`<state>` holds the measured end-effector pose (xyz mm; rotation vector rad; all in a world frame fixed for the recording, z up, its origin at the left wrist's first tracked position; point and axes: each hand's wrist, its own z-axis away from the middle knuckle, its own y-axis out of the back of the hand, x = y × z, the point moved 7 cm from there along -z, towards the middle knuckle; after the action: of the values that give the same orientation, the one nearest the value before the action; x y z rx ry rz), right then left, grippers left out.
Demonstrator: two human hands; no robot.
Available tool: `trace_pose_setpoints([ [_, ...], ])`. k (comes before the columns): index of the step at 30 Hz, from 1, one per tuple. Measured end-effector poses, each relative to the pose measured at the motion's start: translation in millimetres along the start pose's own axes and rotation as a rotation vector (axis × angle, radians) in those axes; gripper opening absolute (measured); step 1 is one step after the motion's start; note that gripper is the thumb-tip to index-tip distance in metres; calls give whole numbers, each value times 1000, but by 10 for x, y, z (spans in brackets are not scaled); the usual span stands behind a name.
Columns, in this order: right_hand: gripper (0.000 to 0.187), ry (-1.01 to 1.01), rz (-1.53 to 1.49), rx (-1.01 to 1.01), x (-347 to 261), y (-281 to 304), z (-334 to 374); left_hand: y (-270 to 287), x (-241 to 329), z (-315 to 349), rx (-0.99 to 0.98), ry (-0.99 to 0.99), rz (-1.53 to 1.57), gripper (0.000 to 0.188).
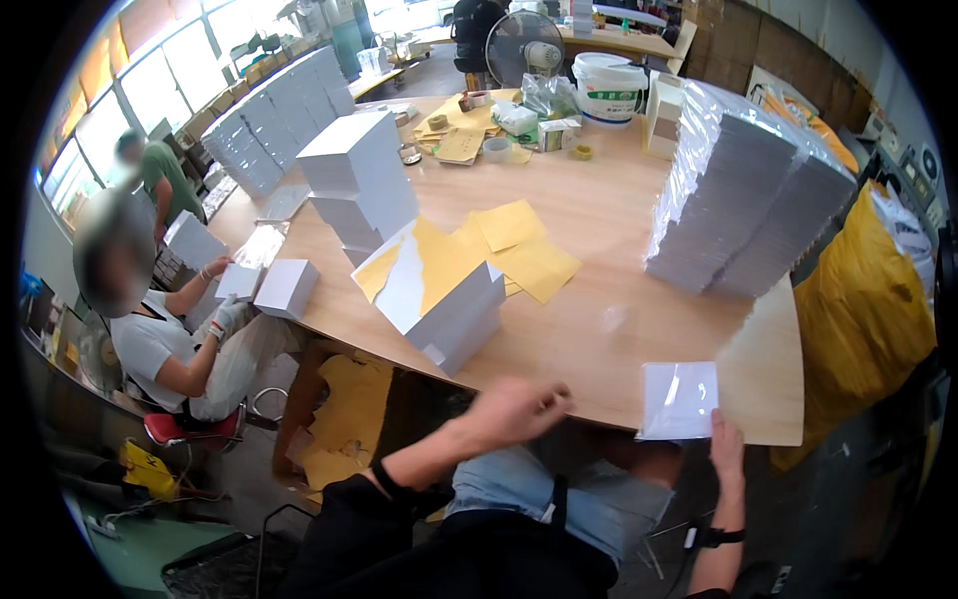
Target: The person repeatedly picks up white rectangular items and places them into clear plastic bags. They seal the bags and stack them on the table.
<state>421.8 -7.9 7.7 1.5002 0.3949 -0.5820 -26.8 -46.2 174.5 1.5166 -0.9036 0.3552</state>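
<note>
White flat packet [679, 399] at table [599, 329] edge, right hand [726, 444] touching.

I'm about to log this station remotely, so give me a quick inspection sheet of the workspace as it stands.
Surface: rounded wooden table, mostly covered.
Job's things: white packet in clear wrap at the near edge; stacks of white boxes.
Clutter: yellow paper sheets, white bucket, tape rolls, wrapped stack.
Grippers: right hand holds the packet's lower edge; left hand empty, blurred, over the table edge.
Cables: nothing seen.
Surroundings: a seated person handling a box, fan, windows.
</note>
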Motion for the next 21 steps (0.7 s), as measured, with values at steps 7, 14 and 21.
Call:
trace_pose_setpoints([
  [7,56,-14,494,182,-410,268,16,1948,-1,453,419,64,-773,59],
  [14,42,17,205,463,-726,570,114,1985,-371,417,140,257,-873,72],
  [21,28,262,-244,250,-1635,307,101,2069,-347,298,82,295,-818,62],
])
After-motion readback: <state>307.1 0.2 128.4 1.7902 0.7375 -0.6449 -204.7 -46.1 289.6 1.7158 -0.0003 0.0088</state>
